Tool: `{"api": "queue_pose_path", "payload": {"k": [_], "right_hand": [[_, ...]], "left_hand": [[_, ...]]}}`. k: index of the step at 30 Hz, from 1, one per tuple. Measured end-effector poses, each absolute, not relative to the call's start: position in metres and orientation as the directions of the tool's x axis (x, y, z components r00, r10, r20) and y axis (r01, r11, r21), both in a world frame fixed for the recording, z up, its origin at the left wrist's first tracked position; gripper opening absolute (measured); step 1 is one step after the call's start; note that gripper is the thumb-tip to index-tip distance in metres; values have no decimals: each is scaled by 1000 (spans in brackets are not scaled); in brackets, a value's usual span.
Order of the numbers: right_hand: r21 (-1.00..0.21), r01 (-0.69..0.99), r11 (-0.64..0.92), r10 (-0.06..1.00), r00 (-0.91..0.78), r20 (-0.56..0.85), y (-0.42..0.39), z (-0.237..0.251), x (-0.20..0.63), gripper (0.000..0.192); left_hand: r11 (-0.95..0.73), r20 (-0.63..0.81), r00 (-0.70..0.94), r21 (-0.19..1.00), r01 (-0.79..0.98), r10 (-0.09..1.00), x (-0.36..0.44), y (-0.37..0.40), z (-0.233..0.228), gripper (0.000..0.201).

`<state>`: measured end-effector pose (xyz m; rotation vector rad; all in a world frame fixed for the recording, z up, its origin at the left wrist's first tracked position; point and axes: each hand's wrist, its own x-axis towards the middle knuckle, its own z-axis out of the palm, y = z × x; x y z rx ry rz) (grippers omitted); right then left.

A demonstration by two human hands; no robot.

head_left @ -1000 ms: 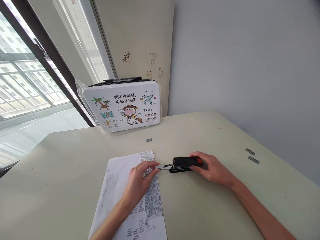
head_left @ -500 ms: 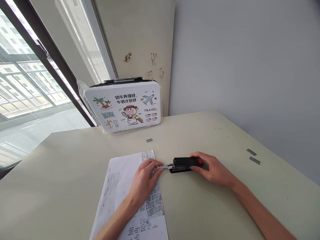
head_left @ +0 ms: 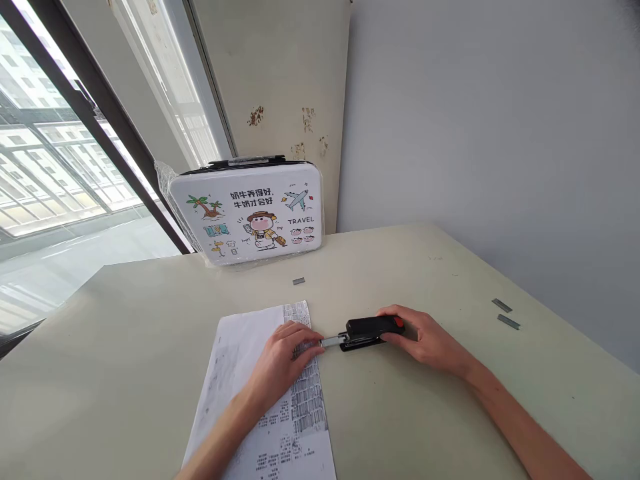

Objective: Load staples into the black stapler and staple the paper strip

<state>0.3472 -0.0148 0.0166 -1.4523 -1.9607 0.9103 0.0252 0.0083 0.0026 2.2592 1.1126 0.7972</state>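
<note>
A black stapler (head_left: 371,327) with a red patch at its rear lies on its side of the table, right of the papers. My right hand (head_left: 423,340) grips its back end between thumb and fingers. From its front end sticks out a silver metal staple tray (head_left: 332,341). My left hand (head_left: 285,357) pinches the outer end of that tray between thumb and fingertips. The left hand and forearm lie over a printed paper stack (head_left: 235,353), hiding part of it.
A white cartoon-print case (head_left: 250,213) in clear wrap stands at the back of the table (head_left: 410,413). One staple strip (head_left: 299,281) lies before it. Two more strips, an upper strip (head_left: 502,305) and a lower strip (head_left: 509,321), lie by the right edge.
My left hand has moved slightly left and toward me, drawing the staple tray farther out of the stapler. My right hand has barely moved.
</note>
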Motion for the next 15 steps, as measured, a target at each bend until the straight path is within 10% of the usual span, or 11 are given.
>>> {"api": "queue_pose_path", "payload": {"k": [15], "right_hand": [[-900,352,257,891,-446,80,-23,7,319,30]], "left_hand": [[-599,282,580,645,475,764,46,3,-3,32]]}}
